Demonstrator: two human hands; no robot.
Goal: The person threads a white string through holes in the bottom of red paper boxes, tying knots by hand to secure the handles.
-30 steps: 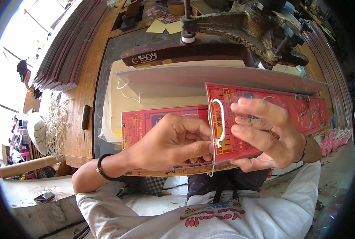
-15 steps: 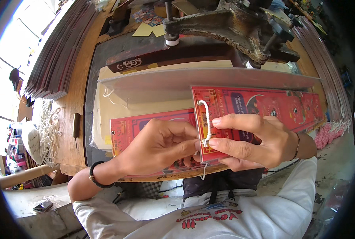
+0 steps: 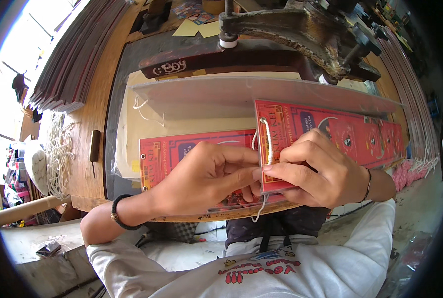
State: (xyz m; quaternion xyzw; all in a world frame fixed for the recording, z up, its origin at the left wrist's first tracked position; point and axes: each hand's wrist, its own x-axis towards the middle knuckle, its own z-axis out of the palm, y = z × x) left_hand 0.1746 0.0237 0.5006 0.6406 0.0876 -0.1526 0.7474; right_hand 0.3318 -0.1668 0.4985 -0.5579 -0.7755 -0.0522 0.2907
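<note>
A red printed board [image 3: 313, 119] with a clear covering is raised at a slant. White cord [image 3: 268, 136] passes through eyelets at its left end, and a loose tail [image 3: 260, 211] hangs below. My right hand [image 3: 326, 171] grips the board's lower left part, thumb and forefinger pinching at the lower eyelet by the cord. Closed at the board's left edge is my left hand [image 3: 206, 176]; some of its fingertips go behind the board, so whether they also hold cord is hidden. Beneath lies a similar red board [image 3: 149, 154] with bare eyelets.
A greyish clear sheet [image 3: 196, 92] stands on edge behind the boards. Farther back is a heavy metal press [image 3: 291, 30]. An awl [image 3: 94, 146] lies at left, near a bundle of white cords [image 3: 57, 156]. Stacked boards [image 3: 77, 54] stand far left, pink cords [image 3: 405, 171] at right.
The raised board and both hands appear slightly farther right in view. My right forefinger has bent in from lying along the cord to pinching with the thumb at the lower eyelet.
</note>
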